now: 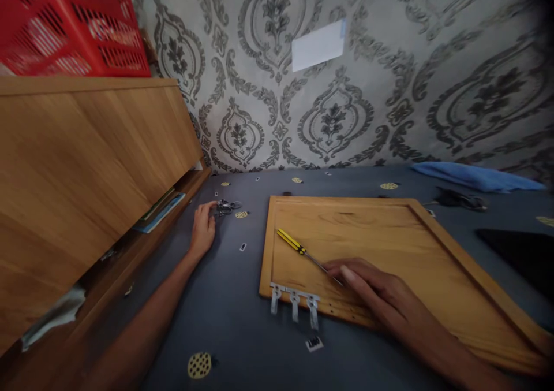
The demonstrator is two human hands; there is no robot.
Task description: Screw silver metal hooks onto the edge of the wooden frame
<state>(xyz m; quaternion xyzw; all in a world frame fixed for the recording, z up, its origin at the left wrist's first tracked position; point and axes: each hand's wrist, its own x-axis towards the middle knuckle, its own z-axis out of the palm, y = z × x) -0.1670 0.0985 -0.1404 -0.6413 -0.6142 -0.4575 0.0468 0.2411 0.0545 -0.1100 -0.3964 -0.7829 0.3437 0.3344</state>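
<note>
My right hand (381, 293) pinches the thin metal shaft of a screwdriver (291, 242) over a framed wooden board (346, 232). The screwdriver's yellow-and-black handle points away to the upper left. Along the board's near left edge sit three silver metal hooks (295, 304), their ends sticking out past the edge. Several small dark holes run along that edge to the right of them. On the left, my left hand (203, 229) lies on the blue cloth with fingers stretched out. Its fingertips reach a small pile of metal hooks (227, 207); whether they grip one is hard to see.
A wooden cabinet (95, 148) stands along the left, with a red plastic basket (101, 27) on top. The blue patterned cloth (234, 321) lies under everything. At the right are a blue fabric piece (471, 176), a black cable bundle (461, 199) and a dark flat object (523, 255).
</note>
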